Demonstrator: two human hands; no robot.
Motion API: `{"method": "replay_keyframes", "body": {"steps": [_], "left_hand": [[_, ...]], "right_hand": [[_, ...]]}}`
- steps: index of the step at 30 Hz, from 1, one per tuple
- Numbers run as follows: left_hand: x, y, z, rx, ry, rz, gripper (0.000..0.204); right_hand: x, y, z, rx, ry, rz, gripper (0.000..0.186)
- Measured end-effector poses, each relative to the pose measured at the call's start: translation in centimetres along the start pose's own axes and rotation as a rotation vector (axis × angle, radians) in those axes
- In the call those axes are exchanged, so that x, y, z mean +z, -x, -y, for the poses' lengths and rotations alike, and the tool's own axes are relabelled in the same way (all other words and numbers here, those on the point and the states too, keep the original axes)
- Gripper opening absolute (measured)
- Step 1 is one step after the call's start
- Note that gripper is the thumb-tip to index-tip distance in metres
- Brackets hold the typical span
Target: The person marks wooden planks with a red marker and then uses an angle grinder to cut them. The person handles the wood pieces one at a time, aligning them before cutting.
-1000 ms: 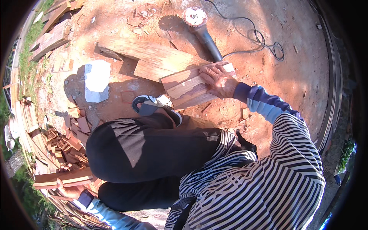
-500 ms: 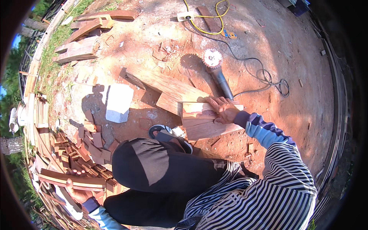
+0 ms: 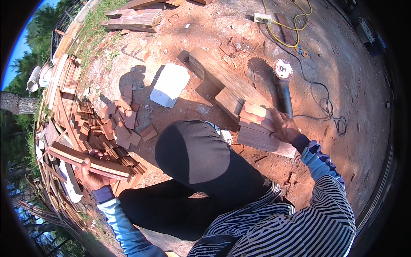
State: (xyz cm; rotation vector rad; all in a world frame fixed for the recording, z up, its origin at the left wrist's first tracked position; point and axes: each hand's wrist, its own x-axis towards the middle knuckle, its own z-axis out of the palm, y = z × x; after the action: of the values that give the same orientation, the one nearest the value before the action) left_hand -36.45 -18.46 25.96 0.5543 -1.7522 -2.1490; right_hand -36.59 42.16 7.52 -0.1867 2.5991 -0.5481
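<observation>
On the left, my left hand grips a short, slightly curved wooden piece, with the thumb over its near side and fingers behind it. The piece is held up over stacked wood offcuts. To the right, my right hand is closed over the end of a smaller wooden block. That block lies on thick reddish timber. A long notched beam runs from there toward the far left. Just beyond my right hand, an angle grinder rests on the ground, its toothed saw blade facing up.
A pale rectangular slab lies left of the beam. Small brown offcuts are heaped on the left, near stacked boards. A black cord runs to a white socket block with a yellow cable. More timbers lie far left.
The view has swung left, so the ground things appear farther right. My left hand has raised the wooden piece and moved it forward. My right hand stays on the block.
</observation>
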Motion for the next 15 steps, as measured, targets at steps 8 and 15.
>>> {"method": "replay_keyframes", "body": {"steps": [8,15], "left_hand": [[-2.4,-0.3,0.6,-0.006,0.05,0.044,0.038],[-3.5,0.1,-0.2,-0.103,0.082,0.056,0.039]], "right_hand": [[1.9,-1.6,-3.6,-0.007,-0.074,-0.018,0.093],[-0.6,-1.4,-2.2,-0.026,0.031,-0.133,0.089]]}}
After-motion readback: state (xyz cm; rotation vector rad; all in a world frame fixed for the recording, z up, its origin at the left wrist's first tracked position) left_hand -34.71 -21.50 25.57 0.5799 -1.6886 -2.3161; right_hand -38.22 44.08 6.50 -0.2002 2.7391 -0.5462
